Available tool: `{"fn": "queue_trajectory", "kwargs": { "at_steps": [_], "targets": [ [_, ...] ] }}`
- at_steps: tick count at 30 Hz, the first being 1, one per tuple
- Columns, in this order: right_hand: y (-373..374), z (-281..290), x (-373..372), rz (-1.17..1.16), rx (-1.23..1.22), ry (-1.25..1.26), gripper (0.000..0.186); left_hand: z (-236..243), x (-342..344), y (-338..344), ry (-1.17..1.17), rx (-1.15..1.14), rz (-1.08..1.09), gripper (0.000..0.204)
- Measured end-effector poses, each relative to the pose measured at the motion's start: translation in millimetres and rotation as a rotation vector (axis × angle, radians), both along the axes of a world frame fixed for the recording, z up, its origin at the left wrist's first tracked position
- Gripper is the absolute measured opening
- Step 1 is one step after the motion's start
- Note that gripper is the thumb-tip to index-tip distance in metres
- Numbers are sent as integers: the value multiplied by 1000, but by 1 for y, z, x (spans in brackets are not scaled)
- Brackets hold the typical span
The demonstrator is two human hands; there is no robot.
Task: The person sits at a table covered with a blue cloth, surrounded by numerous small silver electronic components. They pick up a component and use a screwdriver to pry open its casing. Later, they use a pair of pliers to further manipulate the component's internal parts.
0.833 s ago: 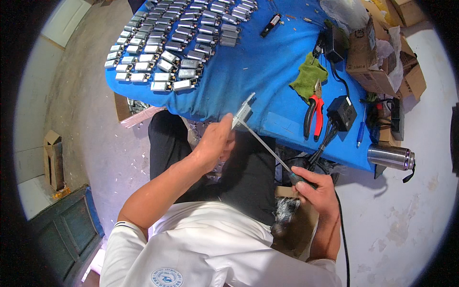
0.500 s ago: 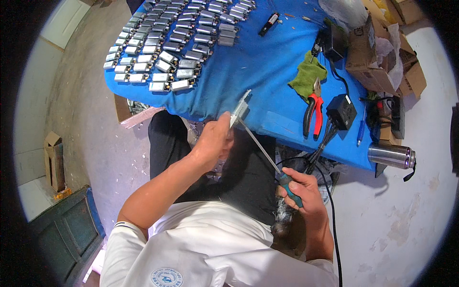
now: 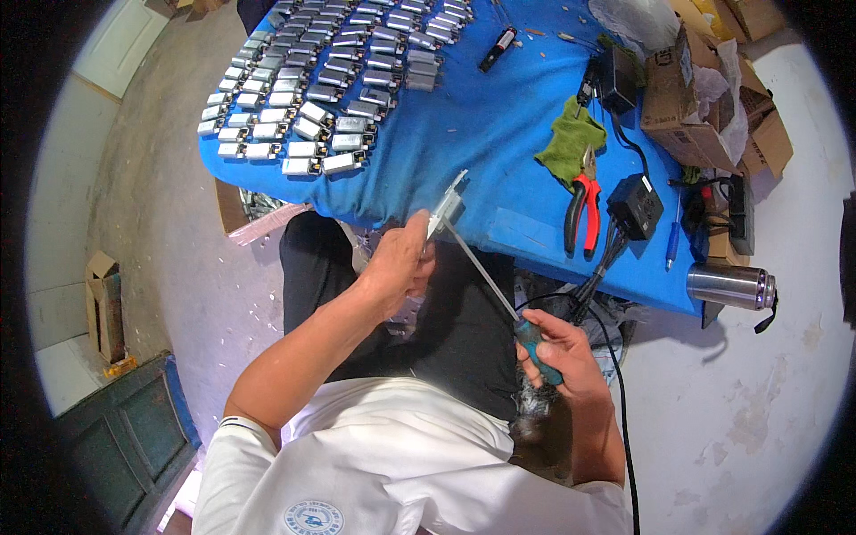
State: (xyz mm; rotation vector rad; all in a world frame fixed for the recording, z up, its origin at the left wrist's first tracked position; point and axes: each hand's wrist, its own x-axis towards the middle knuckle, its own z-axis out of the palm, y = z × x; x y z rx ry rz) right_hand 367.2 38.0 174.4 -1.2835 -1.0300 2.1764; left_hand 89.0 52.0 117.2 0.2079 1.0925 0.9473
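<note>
My left hand (image 3: 401, 263) is closed on a flat silvery metal piece (image 3: 446, 207), held upright at a slant just off the table's front edge, above my lap. My right hand (image 3: 566, 361) grips the teal handle (image 3: 537, 348) of a screwdriver-like tool. Its long thin metal shaft (image 3: 481, 272) runs up to the piece, its tip at or against it. Many small silver cells or parts (image 3: 303, 147) with dark ends lie in rows on the blue table cloth (image 3: 428, 125) beyond my left hand.
Red-handled pliers (image 3: 581, 214), a green rag (image 3: 569, 143), black adapters (image 3: 635, 208), a blue pen (image 3: 674, 245) and a steel flask (image 3: 727, 286) are on the table's right. An open cardboard box (image 3: 669, 98) stands behind them. Another box (image 3: 242, 217) is under the table's left side.
My right hand and the tool handle moved slightly left and the handle turned in my fingers, showing more teal. The piece in my left hand shifted a little left.
</note>
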Motion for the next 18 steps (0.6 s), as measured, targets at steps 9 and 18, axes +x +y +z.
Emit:
{"fn": "queue_trajectory", "kwargs": {
  "at_steps": [9,18],
  "targets": [
    [-14,12,-14,240,414,-492,44,1,5,0,36,-39,33,48],
    [-24,2,-21,330,1064,-713,46,8,9,0,42,-47,70,48]
  ]
}}
